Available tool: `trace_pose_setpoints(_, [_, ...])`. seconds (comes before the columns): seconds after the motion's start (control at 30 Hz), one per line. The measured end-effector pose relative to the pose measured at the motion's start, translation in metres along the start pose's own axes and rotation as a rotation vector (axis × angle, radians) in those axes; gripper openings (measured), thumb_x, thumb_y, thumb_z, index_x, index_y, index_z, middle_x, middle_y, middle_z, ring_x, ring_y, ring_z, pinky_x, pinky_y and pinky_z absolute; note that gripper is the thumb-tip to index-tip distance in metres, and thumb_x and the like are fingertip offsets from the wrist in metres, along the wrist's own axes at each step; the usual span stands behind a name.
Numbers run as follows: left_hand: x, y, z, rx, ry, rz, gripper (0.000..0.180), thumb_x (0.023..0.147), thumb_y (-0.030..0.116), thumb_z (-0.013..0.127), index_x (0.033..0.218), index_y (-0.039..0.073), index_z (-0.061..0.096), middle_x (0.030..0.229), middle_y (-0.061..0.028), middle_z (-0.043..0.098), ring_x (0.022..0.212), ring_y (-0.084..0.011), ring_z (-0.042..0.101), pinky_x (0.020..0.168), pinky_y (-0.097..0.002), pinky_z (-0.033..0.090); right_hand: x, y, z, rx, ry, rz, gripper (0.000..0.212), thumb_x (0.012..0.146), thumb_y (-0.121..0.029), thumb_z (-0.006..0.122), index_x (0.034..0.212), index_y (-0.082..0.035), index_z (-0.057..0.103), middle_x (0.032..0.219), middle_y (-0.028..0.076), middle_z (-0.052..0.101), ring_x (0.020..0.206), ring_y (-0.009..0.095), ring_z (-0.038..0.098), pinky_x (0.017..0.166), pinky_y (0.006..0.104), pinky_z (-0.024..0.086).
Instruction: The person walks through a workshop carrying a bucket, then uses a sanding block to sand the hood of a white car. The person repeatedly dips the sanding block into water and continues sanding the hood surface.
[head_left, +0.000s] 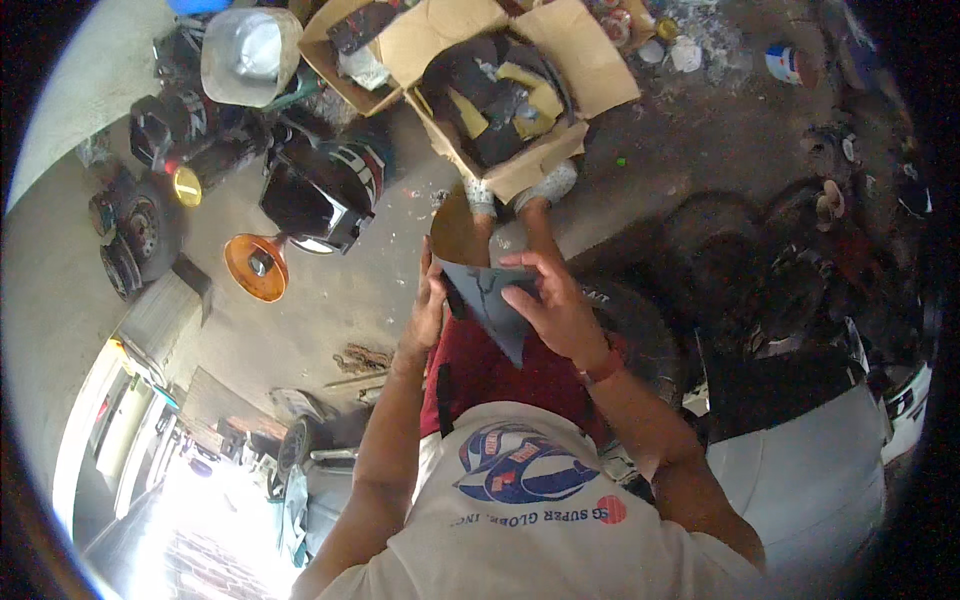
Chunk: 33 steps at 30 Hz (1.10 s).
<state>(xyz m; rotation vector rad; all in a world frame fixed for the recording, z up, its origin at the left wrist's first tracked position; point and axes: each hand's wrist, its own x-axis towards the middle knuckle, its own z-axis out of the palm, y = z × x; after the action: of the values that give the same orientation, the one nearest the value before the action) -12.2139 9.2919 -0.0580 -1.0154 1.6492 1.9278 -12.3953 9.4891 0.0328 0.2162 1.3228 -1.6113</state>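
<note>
In front of my lap I hold a curled sheet (487, 297), grey with dark marks on one face and brown on the other. It looks like sandpaper and tapers to a point at the bottom. My left hand (430, 305) grips its left edge, fingers behind or along the side and partly hidden. At its right edge is my right hand (553, 305), thumb and forefinger bent over the sheet, the other fingers hidden. Beyond the sheet stands an open cardboard box (455, 150) with a dark inside and yellowish pieces in it, close to my feet.
To the left lie an orange funnel (240, 270), a black box-shaped item (300, 200) and a wheel (150, 225). A translucent tub (222, 75) stands at the far left. Dark tyres (640, 335) and a pale panel (800, 490) flank my right. A small can (790, 64) lies far right.
</note>
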Motion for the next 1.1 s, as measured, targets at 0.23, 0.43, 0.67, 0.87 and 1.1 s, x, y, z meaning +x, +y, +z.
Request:
trace_pose_setpoints(0.23, [-0.043, 0.14, 0.034, 0.061, -0.198, -0.119, 0.093, 0.092, 0.068, 0.071, 0.152, 0.0, 0.051, 0.148, -0.0146, 0.056, 0.139, -0.0294, 0.05, 0.121, -0.0434, 0.034, 0.001, -0.027, -0.023, -0.433, 0.335, -0.329, 0.066, 0.093, -0.025, 0.085, 0.146, -0.006, 0.051, 0.129, 0.013, 0.055, 0.12, 0.026, 0.062, 0.098, 0.038, 0.054])
trace_pose_setpoints(0.43, [-0.058, 0.173, 0.062, -0.203, -0.098, -0.124, 0.079, 0.094, 0.055, 0.074, 0.145, -0.002, 0.057, 0.133, -0.0134, 0.066, 0.13, -0.0254, 0.056, 0.11, -0.0388, 0.043, -0.022, -0.1, -0.027, -0.205, 0.185, -0.294, 0.059, 0.095, -0.031, 0.083, 0.139, -0.002, 0.059, 0.116, 0.008, 0.07, 0.102, 0.016, 0.066, 0.089, 0.0319, 0.055])
trace_pose_setpoints(0.67, [-0.089, 0.201, 0.06, -0.116, -0.108, 0.033, 0.07, 0.096, 0.05, 0.075, 0.144, 0.001, 0.06, 0.131, -0.0116, 0.068, 0.124, -0.0233, 0.059, 0.108, -0.0386, 0.044, -0.046, -0.135, -0.008, -0.209, 0.093, -0.42, 0.024, 0.096, -0.019, 0.082, 0.098, 0.0, 0.067, 0.091, 0.0, 0.071, 0.086, 0.006, 0.062, 0.077, 0.027, 0.053])
trace_pose_setpoints(0.87, [-0.129, 0.207, 0.025, -0.2, 0.006, 0.271, 0.057, 0.094, 0.04, 0.081, 0.135, 0.003, 0.066, 0.128, -0.0089, 0.071, 0.122, -0.0224, 0.062, 0.108, -0.0388, 0.046, -0.07, -0.14, 0.057, -0.36, 0.097, -0.523, 0.024, 0.094, -0.017, 0.083, 0.098, 0.0, 0.067, 0.092, 0.002, 0.072, 0.086, 0.006, 0.063, 0.077, 0.0269, 0.053])
trace_pose_setpoints(1.1, [-0.205, 0.153, -0.075, -0.476, 0.116, 0.346, 0.036, 0.097, 0.023, 0.079, 0.126, 0.003, 0.073, 0.117, -0.0039, 0.075, 0.109, -0.0154, 0.066, 0.102, -0.0333, 0.049, -0.081, -0.102, 0.191, -0.449, -0.091, -0.565, 0.014, 0.102, -0.012, 0.073, 0.103, 0.002, 0.07, 0.091, 0.0, 0.073, 0.085, 0.005, 0.064, 0.075, 0.0239, 0.052])
